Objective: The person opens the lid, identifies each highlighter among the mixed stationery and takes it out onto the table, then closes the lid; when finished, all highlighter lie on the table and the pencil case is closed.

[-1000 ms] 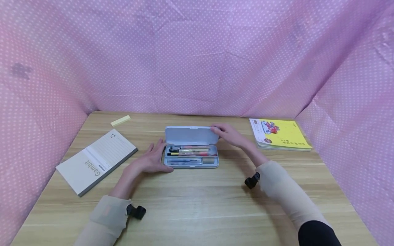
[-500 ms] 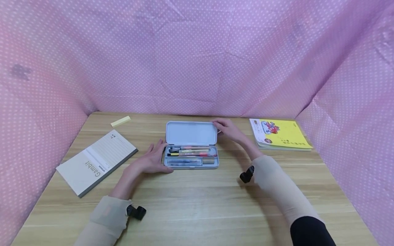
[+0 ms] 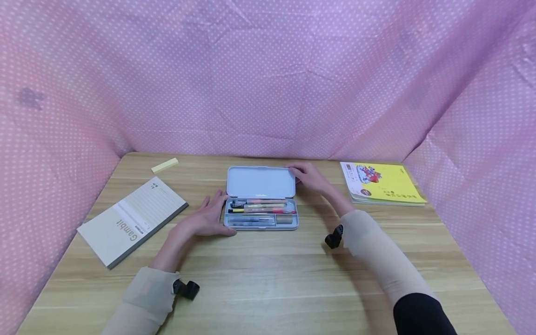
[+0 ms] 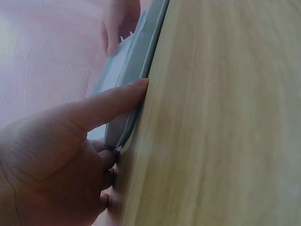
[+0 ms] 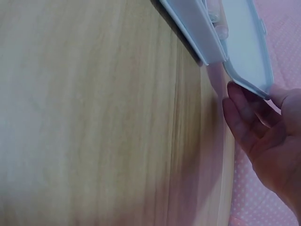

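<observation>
A pale blue pencil case lies on the table with its lid swung back. Several pens and a grey-brown block lie in its compartments. My left hand holds the case's left end, thumb at the front edge, as the left wrist view shows with the hand close up. At the lid's far right corner, my right hand grips the edge; in the right wrist view the hand has its thumb on the rim and fingers beneath the lid.
On the left a "Gambit" notebook lies aslant, with a pale yellow strip behind it. Yellow booklets lie at the back right. Pink dotted cloth hangs around the table's back and sides.
The lid has tipped further back, showing more of its inside, and my right hand has moved slightly backward with it. My left hand has stayed at the case's left end.
</observation>
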Motion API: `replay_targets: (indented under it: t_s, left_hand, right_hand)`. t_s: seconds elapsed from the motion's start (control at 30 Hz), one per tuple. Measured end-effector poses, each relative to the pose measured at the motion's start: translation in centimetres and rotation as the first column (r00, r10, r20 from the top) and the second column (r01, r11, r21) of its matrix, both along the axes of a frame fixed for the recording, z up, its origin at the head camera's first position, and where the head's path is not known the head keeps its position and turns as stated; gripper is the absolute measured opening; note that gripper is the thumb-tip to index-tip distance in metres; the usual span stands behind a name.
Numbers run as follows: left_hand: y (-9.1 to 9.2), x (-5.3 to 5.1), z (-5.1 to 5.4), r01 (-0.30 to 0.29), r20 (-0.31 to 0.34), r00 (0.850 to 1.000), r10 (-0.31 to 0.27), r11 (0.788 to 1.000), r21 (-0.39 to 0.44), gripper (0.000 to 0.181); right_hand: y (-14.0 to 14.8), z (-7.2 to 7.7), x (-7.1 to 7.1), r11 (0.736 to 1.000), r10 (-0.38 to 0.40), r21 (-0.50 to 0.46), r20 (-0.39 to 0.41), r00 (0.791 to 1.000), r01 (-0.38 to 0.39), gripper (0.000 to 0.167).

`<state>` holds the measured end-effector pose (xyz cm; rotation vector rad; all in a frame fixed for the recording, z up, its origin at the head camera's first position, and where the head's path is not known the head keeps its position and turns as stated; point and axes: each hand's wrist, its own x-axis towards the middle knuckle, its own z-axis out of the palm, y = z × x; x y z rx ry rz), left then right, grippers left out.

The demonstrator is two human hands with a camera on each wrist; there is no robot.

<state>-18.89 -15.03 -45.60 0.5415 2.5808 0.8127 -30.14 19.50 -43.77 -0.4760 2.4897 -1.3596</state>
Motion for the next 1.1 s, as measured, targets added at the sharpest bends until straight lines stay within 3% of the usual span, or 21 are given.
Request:
replay_targets:
  t_s: [0.23, 0.43, 0.53, 0.7, 0.83, 0.93, 1.1]
  left_hand:
    - [0.1, 0.1, 0.1, -0.006, 0.015, 1.000, 0.006, 1.000, 0.002, 0.104]
    - [-0.1, 0.0, 0.1, -0.010, 0.027, 1.000, 0.010, 1.000, 0.011, 0.103]
    - [-0.1, 0.0, 0.1, -0.005, 0.023, 1.000, 0.005, 1.000, 0.022, 0.103]
    - [0.1, 0.0, -0.1, -0.019, 0.038, 0.999, 0.019, 1.000, 0.004, 0.104]
    - [0.0, 0.0, -0.1, -0.017, 0.033, 0.999, 0.017, 1.000, 0.023, 0.105]
    - [-0.2, -0.1, -0.3, -0.021, 0.034, 0.999, 0.020, 0.999, 0.026, 0.106]
    - [-0.3, -0.4, -1.2, -0.039, 0.039, 0.999, 0.039, 0.999, 0.012, 0.106]
  right_hand:
    - [-0.1, 0.2, 0.3, 0.999, -0.016, 0.042, -0.058, 0.998, 0.018, 0.037]
    - [0.0, 1.0, 1.1, 1.000, -0.010, -0.009, -0.094, 0.995, 0.009, 0.037]
    - [0.1, 1.6, 1.9, 0.999, -0.044, -0.027, -0.142, 0.989, 0.040, 0.037]
    - [0.6, 2.4, 3.7, 0.980, -0.181, -0.124, -0.248, 0.952, 0.154, 0.037]
    - [0.8, 3.1, 5.4, 0.956, -0.259, -0.219, -0.318, 0.912, 0.195, 0.037]
    - [0.6, 3.3, 6.5, 0.956, -0.256, -0.226, -0.351, 0.901, 0.184, 0.036]
    - [0.2, 3.0, 7.5, 0.976, -0.164, -0.190, -0.354, 0.921, 0.101, 0.036]
